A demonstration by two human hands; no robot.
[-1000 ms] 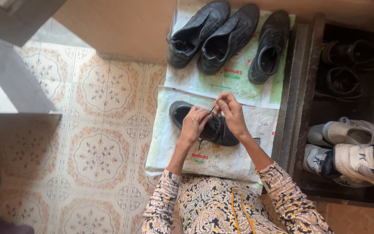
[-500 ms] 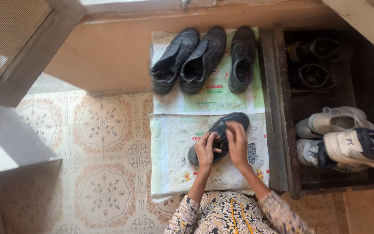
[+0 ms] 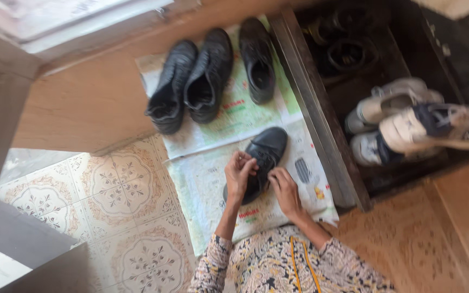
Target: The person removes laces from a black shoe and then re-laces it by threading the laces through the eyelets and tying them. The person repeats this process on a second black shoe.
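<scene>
Head view, looking down: the left hand (image 3: 240,172) has its fingers pinched together at the laces of a black shoe (image 3: 261,157), and the right hand (image 3: 283,190) rests curled against the shoe's near side; blur hides whether it grips a lace or only steadies the shoe. Both hands touch the shoe around its lacing, close to each other.

The shoe lies on a sheet of printed paper (image 3: 207,179) on the floor, toe pointing away from the person, near the sheet's right edge. It looks like stiff leather with a firm sole, light enough to turn with one hand. The laces are thin and limp, best taken near their ends, and the body is best held at the heel or across the instep.

Farther back, three more black shoes (image 3: 207,76) stand in a row on a second sheet against the step. Right of the paper, a dark wooden shoe box (image 3: 321,125) holds white sneakers (image 3: 403,122) and darker sandals, blurred. Patterned floor tiles (image 3: 120,190) spread to the left.
</scene>
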